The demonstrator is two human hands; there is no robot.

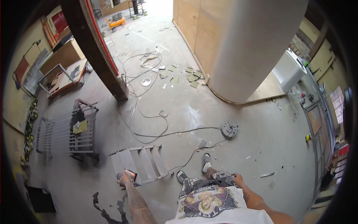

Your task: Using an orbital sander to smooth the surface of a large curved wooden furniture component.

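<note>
at seven o'clock from the middle of the view, the left hand (122,180) is wrapped over an orange-and-black handheld power sander (129,174), fingers curled round its body. the sander sits at the near left end of a grey stepladder (150,171) on the floor; whether it touches the ladder cannot be told. the right hand (238,178), between four and five o'clock, hangs against the patterned shorts (226,179) with its fingers partly bent; i cannot tell whether it grips anything.

a cable reel (229,130) stands between three and four o'clock, and a thin cable (185,164) runs from it past the grey slides (206,162) toward the ladder's right end. at nine o'clock is a slatted metal frame (82,140) with a yellowish square sheet (79,127) on top. a white curved column (257,52) rises at two o'clock. greenish square pieces (192,78) lie scattered between twelve and one o'clock, a round white lid (145,82) between ten and eleven, and an orange air compressor (117,23) farther off at eleven.
</note>
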